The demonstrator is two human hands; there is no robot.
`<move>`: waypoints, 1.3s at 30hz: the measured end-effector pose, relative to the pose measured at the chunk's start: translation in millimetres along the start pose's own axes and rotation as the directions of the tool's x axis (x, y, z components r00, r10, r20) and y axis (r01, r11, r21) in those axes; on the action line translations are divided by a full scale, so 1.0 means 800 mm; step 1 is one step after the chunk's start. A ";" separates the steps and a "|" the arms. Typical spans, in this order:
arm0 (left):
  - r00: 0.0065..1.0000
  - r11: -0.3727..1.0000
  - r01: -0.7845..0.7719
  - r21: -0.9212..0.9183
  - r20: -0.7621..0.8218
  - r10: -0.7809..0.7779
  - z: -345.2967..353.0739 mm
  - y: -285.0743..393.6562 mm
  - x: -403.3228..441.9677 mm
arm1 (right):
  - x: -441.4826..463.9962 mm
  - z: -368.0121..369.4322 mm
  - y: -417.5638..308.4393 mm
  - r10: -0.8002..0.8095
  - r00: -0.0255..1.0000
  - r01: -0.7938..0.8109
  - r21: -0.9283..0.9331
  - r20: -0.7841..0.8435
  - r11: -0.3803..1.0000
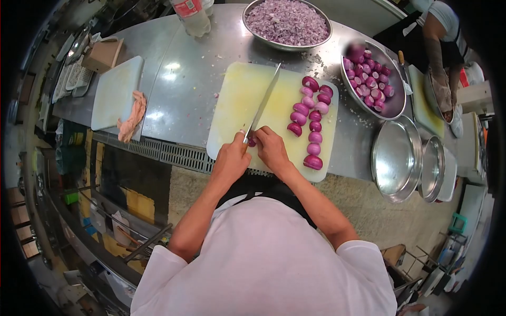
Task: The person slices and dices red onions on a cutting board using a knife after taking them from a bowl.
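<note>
My left hand (232,158) is closed round the handle of a kitchen knife (265,102), whose long blade points away from me over the white cutting board (232,100). Close beside it, my right hand (271,150) has its fingers curled and pressed on a small red onion piece (252,142) near the board's front edge; the fingers hide most of that piece. Two rows of peeled red onion halves (314,126) lie along the right side of the board, cut faces mostly down.
A bowl of chopped onion (287,23) stands behind the board, with a bowl of peeled onions (369,79) to its right. Empty metal bowls (396,158) sit at the right edge. Leftward are a second board (113,95), a cloth (133,117) and a bottle (192,18). Another person (440,31) works at far right.
</note>
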State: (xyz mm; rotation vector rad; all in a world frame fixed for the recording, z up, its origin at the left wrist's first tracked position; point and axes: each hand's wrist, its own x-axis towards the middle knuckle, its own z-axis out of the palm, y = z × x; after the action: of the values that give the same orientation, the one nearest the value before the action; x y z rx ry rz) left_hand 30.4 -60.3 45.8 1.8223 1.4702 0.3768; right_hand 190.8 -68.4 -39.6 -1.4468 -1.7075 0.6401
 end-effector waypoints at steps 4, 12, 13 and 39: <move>0.999 0.998 0.035 0.043 0.037 -0.036 0.015 -0.016 -0.015 | -0.006 0.003 0.004 0.013 0.999 -0.012 0.020 -0.046 1.000; 0.993 0.995 0.082 0.050 0.082 -0.086 -0.002 0.007 -0.016 | -0.006 0.002 0.006 -0.026 0.996 0.030 0.044 -0.081 0.999; 0.997 0.998 0.050 0.049 0.062 -0.053 0.004 -0.001 -0.020 | -0.006 0.003 0.005 -0.019 0.996 0.023 0.047 -0.084 0.999; 0.999 0.996 -0.040 0.083 0.012 0.040 0.031 -0.010 0.004 | -0.012 0.002 0.016 -0.027 0.996 0.032 0.068 -0.080 0.997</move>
State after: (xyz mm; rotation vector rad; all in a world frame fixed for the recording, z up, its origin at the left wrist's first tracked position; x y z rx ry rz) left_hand 42.0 -65.9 22.9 1.9191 1.4635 0.3296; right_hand 197.0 -74.3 -53.1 -1.3785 -1.6273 0.6120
